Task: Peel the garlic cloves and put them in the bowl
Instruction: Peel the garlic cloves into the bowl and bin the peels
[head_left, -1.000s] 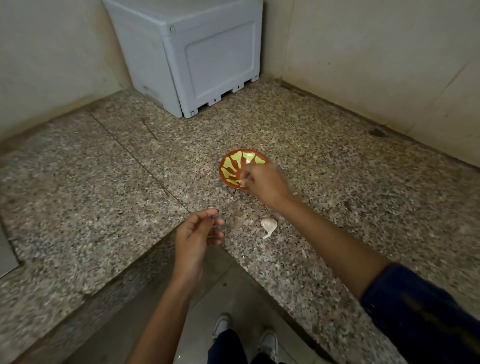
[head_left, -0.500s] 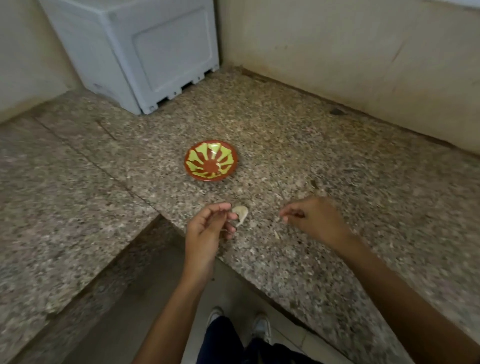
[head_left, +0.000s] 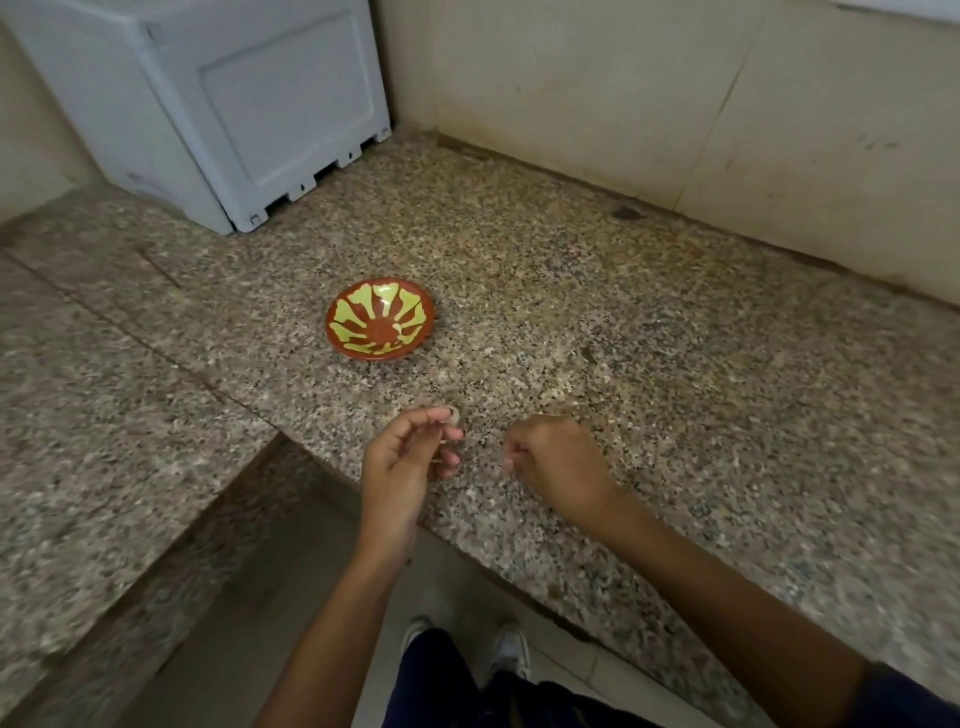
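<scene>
bowls: 1 (head_left: 380, 326) | garlic cloves: 1 (head_left: 453, 414) | hands: 2 (head_left: 402, 460) (head_left: 556, 462) | grey boxes: 1 (head_left: 234, 98)

"What kind of place is this?"

"It looks like a kitchen in a home. There is a speckled stone counter (head_left: 597, 322) that bends round a corner."

"What stands on the counter?"

"A little red and yellow bowl (head_left: 380, 326) sits near the middle. A big pale plastic box (head_left: 218, 98) stands at the back, behind the bowl. Plain cream walls (head_left: 597, 88) rise behind the counter. In front of the counter, low down, there is a tiled floor (head_left: 291, 597)."
</scene>
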